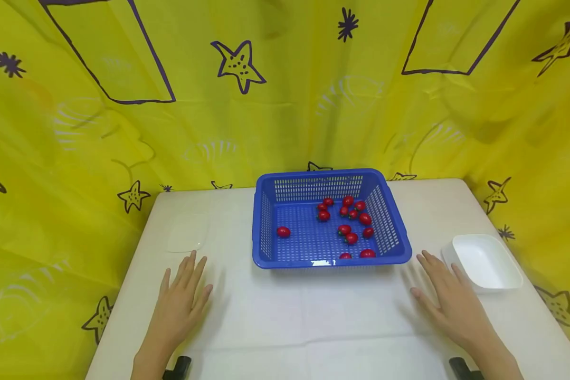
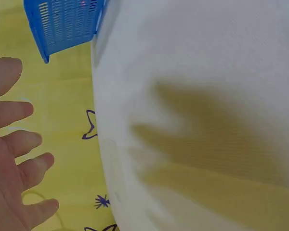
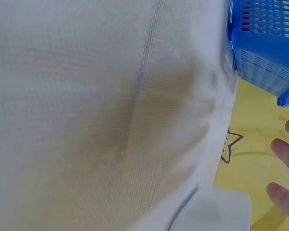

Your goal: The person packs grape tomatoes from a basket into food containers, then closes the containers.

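A blue slotted plastic basket (image 1: 332, 263) stands at the middle of the table, holding several small red cherry tomatoes (image 1: 323, 215), most of them toward its right side. My left hand (image 1: 178, 303) hovers with spread fingers over the table's left part, just in front of a clear, flat plastic piece (image 1: 187, 232). To the right, my right hand (image 1: 451, 301) is held with its fingers extended, between the basket and a white rounded-square bowl (image 1: 486, 262). Both hands hold nothing, and each casts a shadow on the cloth. The basket (image 2: 65, 24) also appears in the left wrist view.
A white cloth (image 1: 309, 316) with a crease covers the table. Yellow curtains (image 1: 285, 121) printed with dark starfish surround it at the back and both sides. Dark wrist straps (image 1: 178, 368) show at the lower edge of the head view.
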{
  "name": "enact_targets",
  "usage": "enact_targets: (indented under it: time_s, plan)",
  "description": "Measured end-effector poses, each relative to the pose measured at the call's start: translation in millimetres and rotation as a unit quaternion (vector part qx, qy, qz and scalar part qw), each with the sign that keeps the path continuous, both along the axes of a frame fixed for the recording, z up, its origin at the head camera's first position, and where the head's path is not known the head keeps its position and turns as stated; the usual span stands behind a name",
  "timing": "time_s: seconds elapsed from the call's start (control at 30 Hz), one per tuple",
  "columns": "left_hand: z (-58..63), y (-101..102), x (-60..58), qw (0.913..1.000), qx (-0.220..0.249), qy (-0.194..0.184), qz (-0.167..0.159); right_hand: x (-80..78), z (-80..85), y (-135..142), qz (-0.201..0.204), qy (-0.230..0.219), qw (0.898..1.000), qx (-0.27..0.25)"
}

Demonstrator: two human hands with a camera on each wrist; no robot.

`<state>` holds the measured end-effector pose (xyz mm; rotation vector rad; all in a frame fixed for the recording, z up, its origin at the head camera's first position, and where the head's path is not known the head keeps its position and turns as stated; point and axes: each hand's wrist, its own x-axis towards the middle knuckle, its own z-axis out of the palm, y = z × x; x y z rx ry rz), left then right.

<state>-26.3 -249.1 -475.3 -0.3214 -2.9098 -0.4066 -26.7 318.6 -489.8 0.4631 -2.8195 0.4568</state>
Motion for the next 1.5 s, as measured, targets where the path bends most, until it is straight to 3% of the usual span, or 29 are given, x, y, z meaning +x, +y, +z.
enact_targets:
  time_s: [0.33,0.57,0.67,0.8,1.1,1.4,1.5]
  plan:
    - [12.6,9,-5.5,0.9967,0.025,0.074,-0.023,1.6,5.2,2,-0.033,0.004,0.998,-0.057]
    - [26.3,20,-12.0,0.9884,0.044,0.135,-0.054,2.3,9.2,8,-0.067,0.013,0.993,-0.1]
    - [34.0,28,-14.6,0.986,0.062,0.141,-0.064,4.0,11.5,10,-0.086,0.004,0.99,-0.116]
    - [46.1,38,-17.3,0.9853,0.093,0.121,-0.077,5.7,13.8,14,-0.119,-0.006,0.983,-0.139]
    - [73.5,57,-26.5,0.9847,0.128,0.057,-0.104,10.9,15.8,22,-0.189,0.023,0.966,-0.173]
    - [93.7,73,-46.2,0.9776,0.157,-0.008,-0.14,11.8,16.4,34,-0.273,0.054,0.939,-0.204]
    - [99.4,80,-56.0,0.9757,0.153,-0.029,-0.154,8.9,17.4,40,-0.311,0.042,0.925,-0.214]
